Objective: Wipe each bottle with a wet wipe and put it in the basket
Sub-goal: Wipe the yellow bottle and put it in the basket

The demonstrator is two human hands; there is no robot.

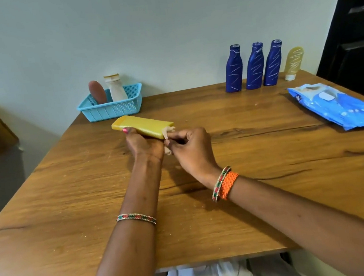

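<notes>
Mostly hidden between both hands (165, 143), a wipe (168, 130) meets the yellow bottle (142, 125).

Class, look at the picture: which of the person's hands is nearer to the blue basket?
Left. The left hand holds the yellow bottle just in front of the basket; the right hand, pinching the wipe, sits farther right.

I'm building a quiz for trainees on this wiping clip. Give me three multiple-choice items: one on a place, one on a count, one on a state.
1. Where is the basket?
A. far left of the table
B. near right corner
C. on the floor

2. How many blue bottles stand at the back?
A. one
B. three
C. five

3. What is the yellow bottle doing?
A. standing in the basket
B. lying untouched
C. held in the left hand

A: it sits by the far left edge.
B: three stand in a row.
C: the left hand grips it while the right hand pinches the wipe.
</notes>
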